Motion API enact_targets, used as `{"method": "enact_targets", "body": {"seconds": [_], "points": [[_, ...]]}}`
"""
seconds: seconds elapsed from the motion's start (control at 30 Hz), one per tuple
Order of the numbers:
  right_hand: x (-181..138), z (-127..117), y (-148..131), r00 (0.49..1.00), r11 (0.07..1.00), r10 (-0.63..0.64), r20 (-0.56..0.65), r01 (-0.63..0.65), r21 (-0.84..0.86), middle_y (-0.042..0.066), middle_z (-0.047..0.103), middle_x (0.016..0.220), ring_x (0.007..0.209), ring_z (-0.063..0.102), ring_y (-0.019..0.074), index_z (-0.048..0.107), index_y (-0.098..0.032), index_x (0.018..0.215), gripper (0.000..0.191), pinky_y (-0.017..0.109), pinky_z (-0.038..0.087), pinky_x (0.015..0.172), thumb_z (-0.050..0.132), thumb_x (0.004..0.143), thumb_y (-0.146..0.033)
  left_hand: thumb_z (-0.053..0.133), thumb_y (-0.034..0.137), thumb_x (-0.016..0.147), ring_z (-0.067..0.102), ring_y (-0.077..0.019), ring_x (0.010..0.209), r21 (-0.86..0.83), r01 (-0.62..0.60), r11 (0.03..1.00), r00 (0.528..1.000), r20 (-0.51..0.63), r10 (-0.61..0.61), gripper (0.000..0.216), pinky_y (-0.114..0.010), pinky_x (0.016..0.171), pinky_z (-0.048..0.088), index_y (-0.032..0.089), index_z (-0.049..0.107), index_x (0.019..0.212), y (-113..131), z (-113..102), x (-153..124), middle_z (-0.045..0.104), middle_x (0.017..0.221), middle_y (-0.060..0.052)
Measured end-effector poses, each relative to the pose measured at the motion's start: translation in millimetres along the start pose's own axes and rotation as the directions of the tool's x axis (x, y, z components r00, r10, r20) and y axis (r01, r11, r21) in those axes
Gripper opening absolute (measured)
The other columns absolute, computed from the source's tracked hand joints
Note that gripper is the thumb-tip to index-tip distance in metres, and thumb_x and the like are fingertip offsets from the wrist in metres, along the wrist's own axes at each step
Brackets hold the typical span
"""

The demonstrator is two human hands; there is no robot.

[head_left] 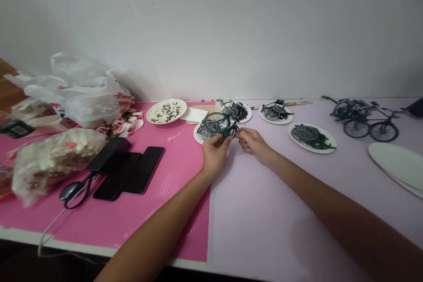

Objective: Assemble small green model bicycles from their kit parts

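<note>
My left hand (214, 153) pinches a partly built green toy bicycle (218, 124), whose one spoked wheel points up and to the left. Close beside it, my right hand (254, 142) has its fingers pressed together at the bicycle's right end; whatever small piece they grip is too small to make out. Behind the bicycle lies a white plate (197, 137) of grey wheels, partly hidden by it. Farther back, another plate (248, 117) holds dark small parts, with a plate (262, 119) of wheels and black parts to its right.
A plate (325, 151) carries grey wheels and green frames. Finished toy bicycles (357, 128) are piled at the right, near stacked white plates (393, 154). A bowl (152, 120) of small pieces stands back left. Black phones (144, 171), a plastic bag (86, 101) and a filled clear bag (49, 163) occupy the left.
</note>
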State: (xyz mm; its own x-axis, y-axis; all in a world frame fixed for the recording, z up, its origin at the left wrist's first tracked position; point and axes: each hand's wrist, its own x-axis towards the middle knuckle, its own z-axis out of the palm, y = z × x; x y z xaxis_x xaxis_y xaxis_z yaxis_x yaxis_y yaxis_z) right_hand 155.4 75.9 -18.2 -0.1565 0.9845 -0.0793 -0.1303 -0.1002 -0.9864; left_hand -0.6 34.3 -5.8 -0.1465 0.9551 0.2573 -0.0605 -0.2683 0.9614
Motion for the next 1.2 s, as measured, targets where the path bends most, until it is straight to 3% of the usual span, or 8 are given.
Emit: {"method": "enact_targets", "body": {"seconds": [0.27, 0.5, 0.7, 0.8, 0.87, 0.9, 1.0, 1.2], "points": [[0.5, 1.3, 0.0, 1.0, 1.0, 0.016, 0.002, -0.016, -0.023, -0.013, 0.033, 0.047, 0.037, 0.023, 0.0052, 0.056, -0.023, 0.078, 0.019, 0.021, 0.015, 0.037, 0.069, 0.072, -0.035, 0.084, 0.034, 0.078, 0.053, -0.0132, 0.065, -0.048, 0.053, 0.997, 0.999, 0.004, -0.053, 0.038, -0.024, 0.061, 0.043, 0.016, 0.058, 0.058, 3.2, 1.7, -1.8, 0.058, 0.063, 0.0], [-0.4, 3.1, -2.1, 1.0, 0.998, 0.025, 0.011, -0.024, -0.059, -0.013, 0.034, 0.046, 0.037, 0.023, 0.0059, 0.055, -0.023, 0.081, 0.029, 0.022, 0.016, 0.037, 0.076, 0.073, -0.041, 0.084, 0.038, 0.077, 0.046, -0.0107, 0.061, -0.036, 0.057, 0.998, 0.998, -0.008, -0.057, 0.044, -0.023, 0.057, 0.039, 0.017, 0.052, 0.056, 3.1, 0.8, -0.7, 0.05, 0.06, 0.002], [1.4, -2.4, -9.7, 0.992, 0.971, 0.075, 0.106, -0.048, -0.232, -0.011, 0.031, 0.048, 0.04, 0.022, 0.0084, 0.051, -0.024, 0.078, 0.03, 0.025, 0.015, 0.041, 0.067, 0.082, -0.05, 0.081, 0.041, 0.078, 0.037, -0.0096, 0.058, 0.025, 0.02, 0.999, 0.999, -0.043, -0.019, 0.046, -0.023, 0.054, 0.032, 0.019, 0.046, 0.057, -2.7, 1.0, 2.6, 0.039, 0.058, 0.005], [2.5, -17.3, -26.6, 0.982, 0.936, 0.078, 0.17, -0.013, -0.352, -0.005, 0.046, 0.054, 0.048, 0.035, 0.0098, 0.057, -0.021, 0.07, 0.03, 0.026, 0.024, 0.047, 0.072, 0.081, -0.045, 0.079, 0.042, 0.079, 0.034, -0.0094, 0.058, 0.065, 0.015, 0.998, 0.999, -0.048, -0.012, 0.05, -0.023, 0.054, 0.029, 0.02, 0.041, 0.057, -3.7, 0.8, 2.8, 0.034, 0.059, 0.005], [3.4, -32.8, -42.2, 0.948, 0.734, 0.052, 0.315, 0.177, -0.655, 0.002, 0.062, 0.069, 0.061, 0.05, 0.0139, 0.066, -0.018, 0.073, 0.03, 0.026, 0.034, 0.057, 0.069, 0.084, -0.046, 0.078, 0.042, 0.08, 0.03, -0.0092, 0.058, 0.096, 0.012, 0.995, 0.998, -0.055, -0.007, 0.053, -0.023, 0.053, 0.026, 0.02, 0.037, 0.056, -3.0, 0.4, 2.4, 0.029, 0.059, 0.006], [3.9, -41.8, -49.8, 0.944, 0.613, 0.06, 0.325, 0.223, -0.758, 0.004, 0.066, 0.074, 0.065, 0.053, 0.0158, 0.07, -0.019, 0.076, 0.031, 0.028, 0.036, 0.06, 0.066, 0.088, -0.047, 0.078, 0.042, 0.079, 0.03, -0.0092, 0.058, 0.104, 0.015, 0.994, 0.998, -0.06, -0.009, 0.053, -0.023, 0.053, 0.025, 0.02, 0.036, 0.056, -2.4, 0.2, 2.0, 0.028, 0.059, 0.006], [6.7, -70.9, -66.3, 0.975, 0.368, 0.089, 0.203, 0.157, -0.916, 0.006, 0.069, 0.077, 0.063, 0.056, 0.0181, 0.074, -0.021, 0.08, 0.025, 0.03, 0.035, 0.06, 0.072, 0.085, -0.045, 0.08, 0.043, 0.078, 0.032, -0.0094, 0.059, 0.093, 0.044, 0.995, 0.997, -0.067, -0.038, 0.053, -0.023, 0.054, 0.029, 0.02, 0.038, 0.056, 0.0, -0.1, 0.9, 0.031, 0.059, 0.005], [15.9, -118.0, -63.8, 0.955, 0.217, 0.236, 0.178, 0.127, -0.968, 0.003, 0.063, 0.062, 0.057, 0.054, 0.0175, 0.075, -0.023, 0.069, 0.025, 0.029, 0.034, 0.055, 0.093, 0.059, -0.037, 0.083, 0.047, 0.076, 0.035, -0.0104, 0.061, 0.104, 0.063, 0.993, 0.996, -0.07, -0.056, 0.055, -0.023, 0.056, 0.032, 0.019, 0.041, 0.055, 2.2, -0.3, 0.1, 0.034, 0.059, 0.005]]}}
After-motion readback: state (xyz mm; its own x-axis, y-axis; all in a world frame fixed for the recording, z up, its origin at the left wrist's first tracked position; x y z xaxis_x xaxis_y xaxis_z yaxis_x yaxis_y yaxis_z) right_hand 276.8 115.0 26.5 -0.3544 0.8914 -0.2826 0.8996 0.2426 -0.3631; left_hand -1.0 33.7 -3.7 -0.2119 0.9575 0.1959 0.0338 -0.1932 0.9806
